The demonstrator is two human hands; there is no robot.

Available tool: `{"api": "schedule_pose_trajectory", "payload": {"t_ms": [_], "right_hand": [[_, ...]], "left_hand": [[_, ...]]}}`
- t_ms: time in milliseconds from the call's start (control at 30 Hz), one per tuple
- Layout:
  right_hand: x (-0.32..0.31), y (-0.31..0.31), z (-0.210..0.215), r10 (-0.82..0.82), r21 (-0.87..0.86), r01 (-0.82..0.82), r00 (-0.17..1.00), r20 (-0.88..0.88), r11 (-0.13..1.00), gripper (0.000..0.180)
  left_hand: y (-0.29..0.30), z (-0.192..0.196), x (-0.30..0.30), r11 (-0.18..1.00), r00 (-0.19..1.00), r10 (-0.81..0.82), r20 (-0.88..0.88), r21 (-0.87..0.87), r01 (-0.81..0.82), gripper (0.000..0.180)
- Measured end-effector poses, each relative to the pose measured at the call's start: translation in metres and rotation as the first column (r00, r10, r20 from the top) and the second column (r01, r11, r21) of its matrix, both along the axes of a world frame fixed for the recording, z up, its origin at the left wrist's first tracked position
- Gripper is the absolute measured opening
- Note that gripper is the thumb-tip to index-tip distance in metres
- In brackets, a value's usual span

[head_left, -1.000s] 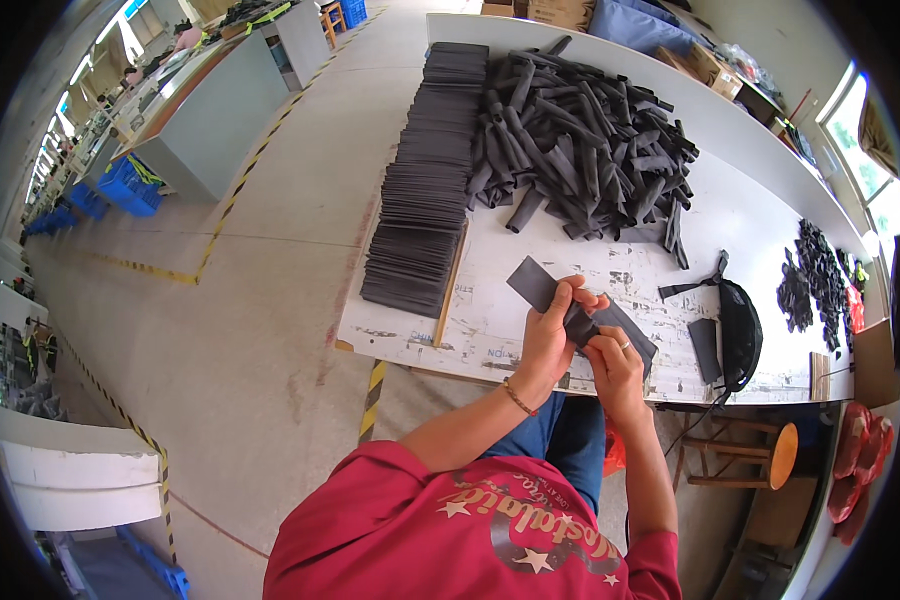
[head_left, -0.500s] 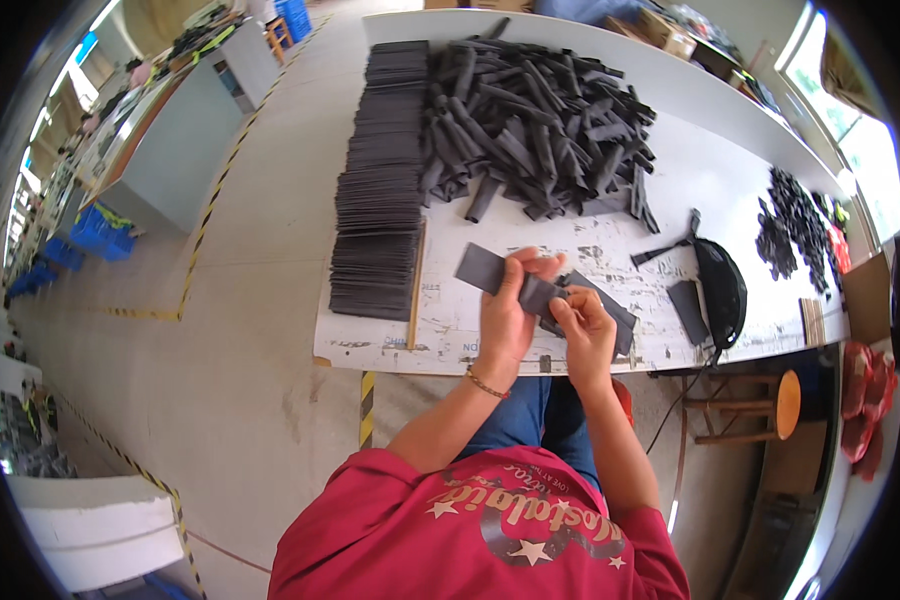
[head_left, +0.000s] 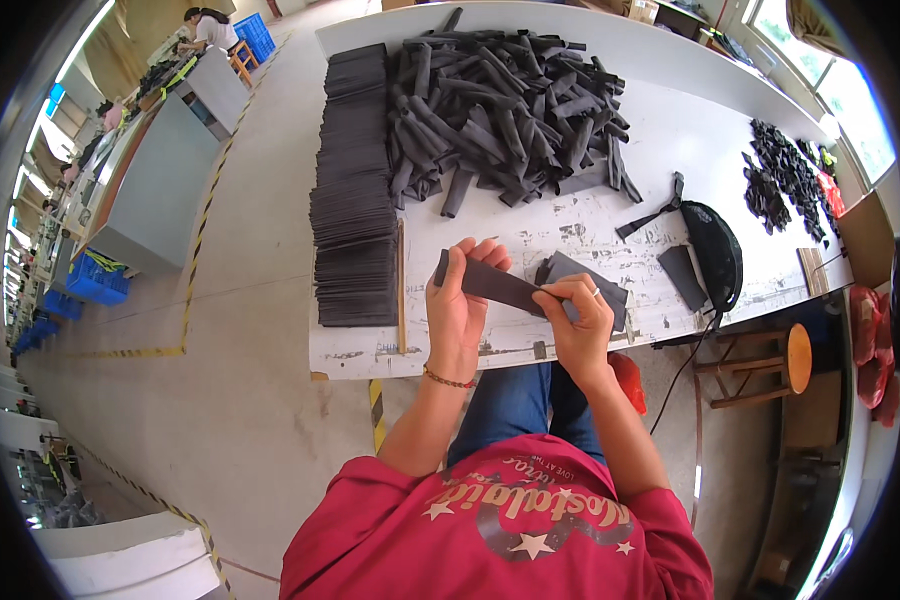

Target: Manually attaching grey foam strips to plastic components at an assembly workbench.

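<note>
A flat dark grey fabric strip (head_left: pixel 500 287) is stretched between my two hands above the table's near edge. At its left end, my left hand (head_left: pixel 460 305) grips it with the thumb on top and the fingers behind. My right hand (head_left: pixel 578 315) pinches the other end between thumb and fingers. Just behind my right hand lie a few more flat dark pieces (head_left: pixel 610 293), partly covered by it. Beyond my hands is a large heap of curled dark fabric tubes (head_left: pixel 510 110). Along the table's left side runs a long, tightly packed row of flat dark pieces (head_left: pixel 355 210).
A wooden stick (head_left: pixel 401 285) lies beside the row. To the right on the white table (head_left: pixel 660 150) are a black pouch-like item with a strap (head_left: pixel 712 258), a flat dark piece (head_left: pixel 682 277) and a dark pile (head_left: pixel 790 180). A wooden stool (head_left: pixel 797 358) stands at the right. Another person (head_left: pixel 213 30) sits far left.
The strip, bent between my hands before, is now drawn out straight. My left hand has shifted left to its end, and my right hand holds the opposite end. The whole view has shifted slightly.
</note>
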State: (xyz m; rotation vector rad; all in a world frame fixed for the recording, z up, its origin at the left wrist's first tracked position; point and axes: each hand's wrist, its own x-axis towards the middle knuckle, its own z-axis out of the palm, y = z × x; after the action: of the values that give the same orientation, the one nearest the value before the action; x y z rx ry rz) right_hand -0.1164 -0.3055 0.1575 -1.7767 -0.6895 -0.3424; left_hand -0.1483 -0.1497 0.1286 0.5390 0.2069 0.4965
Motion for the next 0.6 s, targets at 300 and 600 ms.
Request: {"api": "schedule_pose_trajectory", "payload": {"t_ms": [300,600], "right_hand": [[-0.005,-0.025,-0.034,0.156,0.124,-0.104,0.822,-0.548,0.987,0.005],[0.055,-0.124,-0.059,-0.16,0.018,0.211,0.789,-0.593,0.977,0.015]], "left_hand": [[-0.003,-0.041,0.008,0.94,0.991,-0.103,0.089,-0.317,0.126,0.027],[0.059,-0.07,0.036,0.982,0.985,0.166,-0.053,-0.087,-0.17,0.024]]}}
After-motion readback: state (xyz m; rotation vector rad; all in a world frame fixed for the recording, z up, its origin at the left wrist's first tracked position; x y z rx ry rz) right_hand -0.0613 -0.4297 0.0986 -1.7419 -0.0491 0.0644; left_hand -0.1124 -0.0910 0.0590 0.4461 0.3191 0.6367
